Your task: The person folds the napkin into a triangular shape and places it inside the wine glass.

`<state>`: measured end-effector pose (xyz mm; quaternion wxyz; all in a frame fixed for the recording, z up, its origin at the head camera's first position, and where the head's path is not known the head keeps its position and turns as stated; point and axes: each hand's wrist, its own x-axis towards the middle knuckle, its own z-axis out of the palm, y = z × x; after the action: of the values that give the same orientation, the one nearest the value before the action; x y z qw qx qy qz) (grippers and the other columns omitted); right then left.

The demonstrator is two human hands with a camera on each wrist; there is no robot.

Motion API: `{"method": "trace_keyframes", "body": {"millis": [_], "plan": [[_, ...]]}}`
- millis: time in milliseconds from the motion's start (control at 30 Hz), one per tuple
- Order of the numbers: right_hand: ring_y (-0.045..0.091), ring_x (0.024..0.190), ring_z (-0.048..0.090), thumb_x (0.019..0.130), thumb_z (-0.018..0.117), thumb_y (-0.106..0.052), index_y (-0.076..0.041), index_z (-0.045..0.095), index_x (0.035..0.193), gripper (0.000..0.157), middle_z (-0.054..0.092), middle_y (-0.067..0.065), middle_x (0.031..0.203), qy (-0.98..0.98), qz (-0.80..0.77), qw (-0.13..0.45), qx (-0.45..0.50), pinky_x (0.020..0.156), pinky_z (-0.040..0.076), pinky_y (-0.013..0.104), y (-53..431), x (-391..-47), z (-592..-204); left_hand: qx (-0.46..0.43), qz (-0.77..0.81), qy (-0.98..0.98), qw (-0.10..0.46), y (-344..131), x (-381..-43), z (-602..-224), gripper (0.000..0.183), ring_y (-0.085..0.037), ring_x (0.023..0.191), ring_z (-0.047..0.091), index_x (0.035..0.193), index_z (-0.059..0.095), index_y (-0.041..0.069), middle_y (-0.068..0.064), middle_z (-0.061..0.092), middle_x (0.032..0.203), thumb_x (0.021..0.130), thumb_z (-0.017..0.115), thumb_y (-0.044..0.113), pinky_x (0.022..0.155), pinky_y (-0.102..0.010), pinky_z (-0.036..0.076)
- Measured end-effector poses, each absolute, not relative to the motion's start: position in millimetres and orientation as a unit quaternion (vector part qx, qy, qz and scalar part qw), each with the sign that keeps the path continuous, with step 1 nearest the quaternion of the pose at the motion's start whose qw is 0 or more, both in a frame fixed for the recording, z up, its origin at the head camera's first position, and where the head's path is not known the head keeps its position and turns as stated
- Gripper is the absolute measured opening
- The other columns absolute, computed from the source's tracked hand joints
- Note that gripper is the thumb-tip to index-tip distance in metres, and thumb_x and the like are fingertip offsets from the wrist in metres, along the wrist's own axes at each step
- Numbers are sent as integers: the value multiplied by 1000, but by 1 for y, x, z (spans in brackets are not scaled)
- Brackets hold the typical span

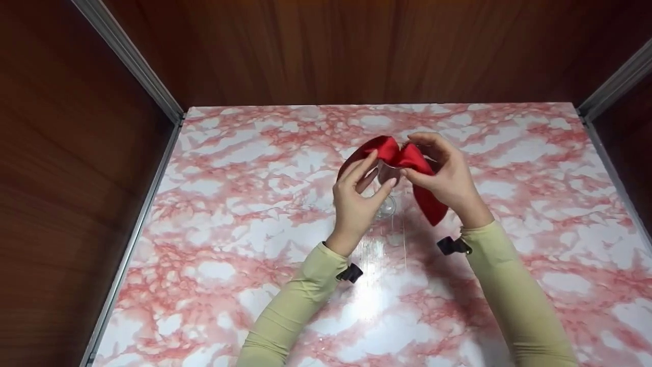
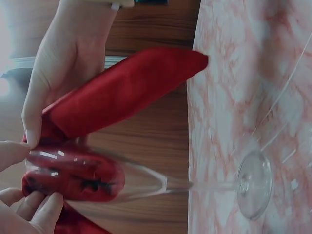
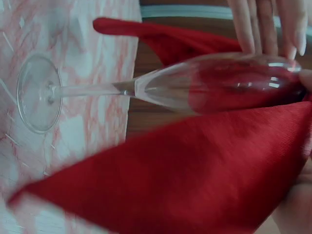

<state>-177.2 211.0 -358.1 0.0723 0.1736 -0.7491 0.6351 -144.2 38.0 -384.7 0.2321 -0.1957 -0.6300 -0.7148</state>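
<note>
A clear champagne flute (image 2: 146, 183) stands upright on the table. A red satiny napkin (image 1: 388, 149) is tucked into its bowl, with two loose ends draping outside over the rim on opposite sides. My left hand (image 1: 355, 201) holds the flute near the rim, fingers and thumb around the bowl, with a fingertip touching the cloth. On the other side, my right hand (image 1: 451, 176) pinches the napkin at the rim, thumb toward me. The right-hand napkin end (image 3: 185, 170) hangs below that hand. Cloth hides part of the right fingers.
The table (image 1: 229, 255) has a red-and-white marbled top. Brown wood-grain panels (image 1: 331, 51) stand behind it and at the sides, with metal trim (image 1: 135, 63) at the corners. Black bows (image 1: 349, 273) hang at both sleeve cuffs.
</note>
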Motion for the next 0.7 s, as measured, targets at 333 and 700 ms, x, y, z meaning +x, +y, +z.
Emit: {"method": "trace_keyframes", "body": {"millis": [333,700], "plan": [[26,99,59,73,72,17,4,55,127,58,59,24,117,-714,663,52,218,86,49,29,224,-210,-381,-181,-705,-639,249,44,-142,-385,55,-39,110,57,126,51,-17,-29,54,115,76,73,-13,91,-44,48],[24,96,59,75,72,11,8,50,130,59,57,24,119,-709,659,36,249,85,48,27,221,-215,-362,-175,-697,-645,259,49,-147,-386,56,-38,114,55,127,50,-17,-30,52,119,76,72,-13,94,-43,45]]}}
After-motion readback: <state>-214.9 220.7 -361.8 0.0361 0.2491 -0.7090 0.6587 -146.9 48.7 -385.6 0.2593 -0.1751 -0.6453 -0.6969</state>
